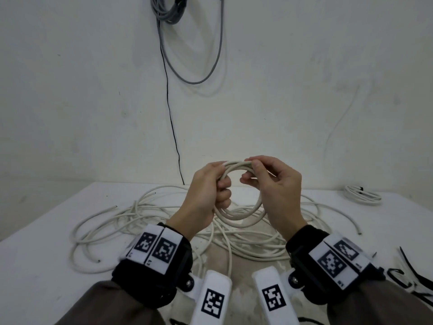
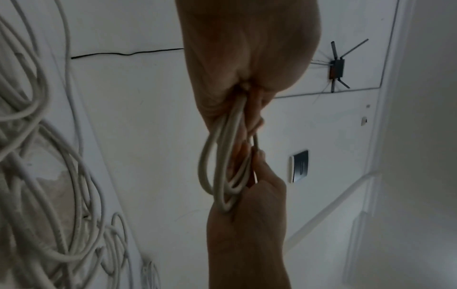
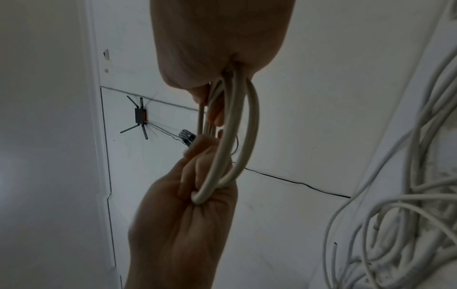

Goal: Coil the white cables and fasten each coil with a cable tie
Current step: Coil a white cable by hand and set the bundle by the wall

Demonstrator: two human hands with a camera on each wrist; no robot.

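A small coil of white cable (image 1: 236,218) is held up above the table between both hands. My left hand (image 1: 210,191) grips its left side with fingers curled round the strands. My right hand (image 1: 269,181) pinches its upper right side between thumb and fingers. In the left wrist view the coil (image 2: 220,156) runs from my left palm (image 2: 247,48) to the right hand (image 2: 247,224). In the right wrist view the coil (image 3: 237,136) hangs from my right palm (image 3: 217,39) to the left hand (image 3: 188,215). Black cable ties (image 1: 412,275) lie at the right edge.
Loose white cables (image 1: 121,221) sprawl in a tangle over the white table (image 1: 42,266) under my hands. A finished small coil (image 1: 362,195) lies at the far right. Grey cables (image 1: 171,10) hang on the wall, and a thin black wire (image 1: 172,118) runs down it.
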